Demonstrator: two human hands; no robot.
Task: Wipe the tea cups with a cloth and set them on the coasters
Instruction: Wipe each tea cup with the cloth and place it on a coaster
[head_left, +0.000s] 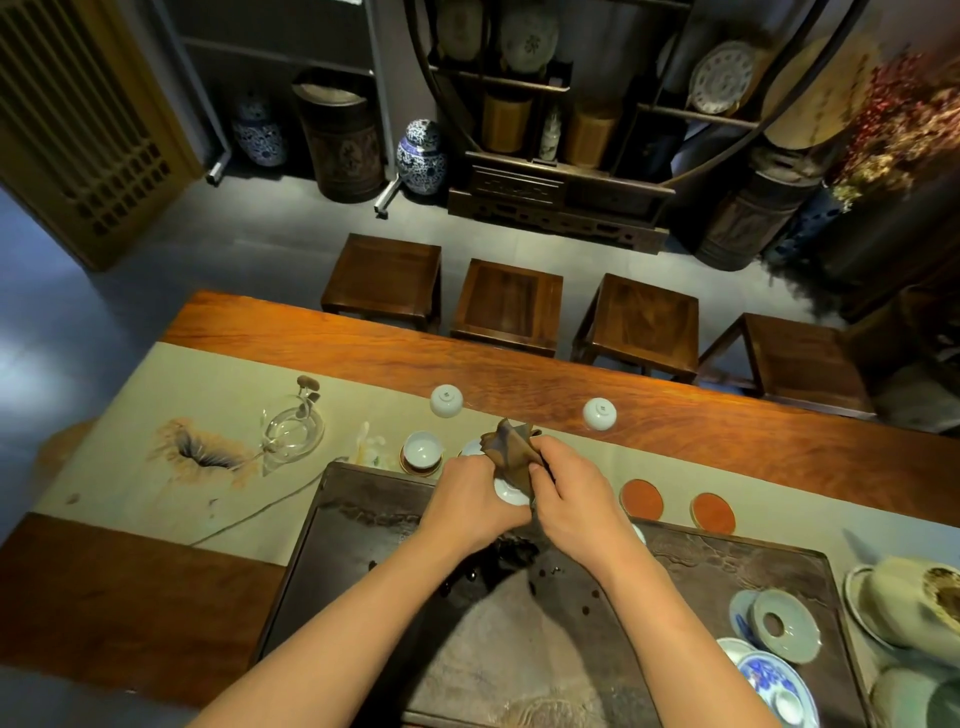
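Teacup (508, 492) sits gripped in the left hand (470, 496); the right hand (571, 499) pinches the brown cloth (511, 447) against it.

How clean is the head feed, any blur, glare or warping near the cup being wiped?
Head view: cup, cloth and both hands, left hand, right hand, evenly lit and reasonably sharp; wide-angle bending at the table edge; room behind dim; bluish glare on the floor at left.

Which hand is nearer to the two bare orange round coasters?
Right. The right hand is just beside the two bare orange round coasters; the left hand is farther away.
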